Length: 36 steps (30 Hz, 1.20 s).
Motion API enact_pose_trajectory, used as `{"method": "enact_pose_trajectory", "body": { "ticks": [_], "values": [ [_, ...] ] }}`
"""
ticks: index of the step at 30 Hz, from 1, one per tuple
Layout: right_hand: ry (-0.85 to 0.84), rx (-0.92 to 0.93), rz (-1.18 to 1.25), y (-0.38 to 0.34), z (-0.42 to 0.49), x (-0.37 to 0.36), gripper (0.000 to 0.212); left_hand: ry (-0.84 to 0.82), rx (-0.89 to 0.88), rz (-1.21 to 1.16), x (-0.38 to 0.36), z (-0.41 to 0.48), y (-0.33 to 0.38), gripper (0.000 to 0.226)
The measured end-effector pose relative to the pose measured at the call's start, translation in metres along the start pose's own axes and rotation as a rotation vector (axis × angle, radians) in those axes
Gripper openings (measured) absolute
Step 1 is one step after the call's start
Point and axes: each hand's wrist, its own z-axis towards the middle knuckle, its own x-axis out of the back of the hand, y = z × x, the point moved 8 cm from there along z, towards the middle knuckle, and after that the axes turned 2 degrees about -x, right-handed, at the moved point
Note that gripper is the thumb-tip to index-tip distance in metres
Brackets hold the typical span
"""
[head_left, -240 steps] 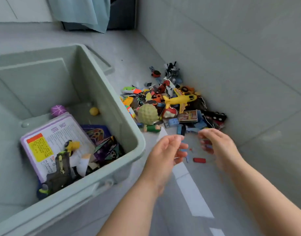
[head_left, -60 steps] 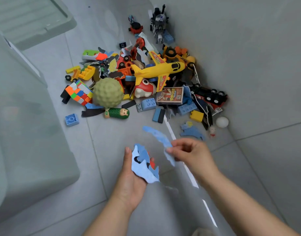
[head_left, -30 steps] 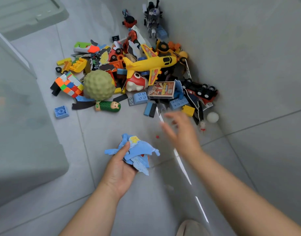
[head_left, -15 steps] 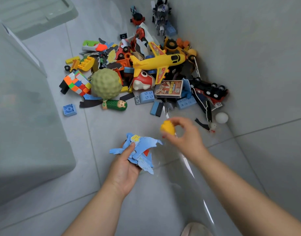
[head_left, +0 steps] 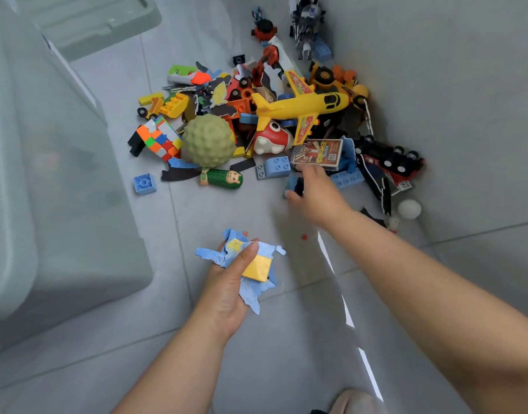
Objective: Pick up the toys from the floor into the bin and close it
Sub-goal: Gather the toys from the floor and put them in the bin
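Head view, looking down. The left hand [head_left: 226, 291] is held palm up above the floor [head_left: 226, 210]. Its fingers [head_left: 218, 249] curl under a bundle of blue foam cut-outs [head_left: 248, 294], and the thumb pins a yellow block [head_left: 256, 268] on top of them. The right hand [head_left: 319, 195] reaches beyond the left fingers to the near edge of the toy pile. Its fingers [head_left: 304, 171] and thumb close on either side of a blue-and-black brick [head_left: 293, 185], which lies on the floor.

Just beyond the right fingers lie a printed card box [head_left: 318, 150] and a blue studded brick [head_left: 276, 167]. Farther beyond lie a yellow aeroplane [head_left: 301, 107] and a red-and-white fish toy [head_left: 271, 138]. To the left of the right fingers are a green figure [head_left: 222, 179], a knobbly green ball [head_left: 209, 140] and a colour cube [head_left: 159, 138]. A single blue brick [head_left: 143, 183] lies apart from these. A white ball [head_left: 409, 209] rests to the right of the right fingers, against the wall [head_left: 450, 85]. A small red bead [head_left: 304, 236] lies on the floor between the two hands.

The bin [head_left: 62, 219] stands well to the left of the left fingers. Its lid [head_left: 86, 25] lies on the floor beyond it.
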Motion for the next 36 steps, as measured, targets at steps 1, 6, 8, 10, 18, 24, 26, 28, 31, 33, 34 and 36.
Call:
{"method": "enact_pose_trajectory", "body": {
  "ticks": [1, 6, 8, 10, 18, 24, 26, 28, 31, 33, 34, 36],
  "values": [
    [-0.01, 0.0, -0.087, 0.004, 0.009, -0.01, 0.059, -0.003, -0.011, 0.026, 0.001, -0.002, 0.002, 0.044],
    [0.083, 0.013, -0.046, 0.014, -0.002, -0.036, 0.06, -0.027, -0.034, 0.056, 0.002, -0.007, 0.013, 0.039],
    [0.073, -0.088, 0.254, 0.021, -0.016, -0.036, 0.07, -0.022, -0.047, 0.043, 0.004, -0.008, 0.017, 0.038],
    [0.093, -0.158, 0.568, 0.021, -0.035, -0.031, 0.074, -0.011, -0.056, 0.054, 0.003, -0.011, 0.019, 0.036],
    [-0.09, 0.317, 0.724, -0.078, -0.117, 0.028, 0.075, -0.092, -0.104, -0.037, -0.03, -0.029, 0.044, 0.088],
    [-0.032, 0.627, 0.619, -0.17, -0.144, 0.08, 0.06, -0.247, -0.349, -0.015, -0.063, -0.077, 0.128, 0.081],
    [-0.031, 0.725, 0.635, -0.209, -0.149, 0.091, 0.062, -0.219, -0.464, 0.019, -0.06, -0.099, 0.168, 0.067],
    [-0.061, 0.841, 0.627, -0.252, -0.156, 0.096, 0.064, -0.194, -0.569, 0.065, -0.054, -0.122, 0.208, 0.065],
    [-0.187, 0.904, 0.646, -0.319, -0.162, 0.083, 0.066, -0.077, -0.7, 0.153, -0.024, -0.155, 0.266, 0.057],
    [-0.296, 0.838, 0.682, -0.353, -0.16, 0.059, 0.063, 0.07, -0.753, 0.25, 0.011, -0.17, 0.293, 0.052],
    [-0.364, 0.785, 0.686, -0.367, -0.158, 0.042, 0.06, 0.172, -0.757, 0.328, 0.033, -0.176, 0.301, 0.05],
    [-0.532, 0.63, 0.664, -0.381, -0.155, 0.002, 0.055, 0.399, -0.682, 0.548, 0.076, -0.18, 0.306, 0.051]
  ]
}}
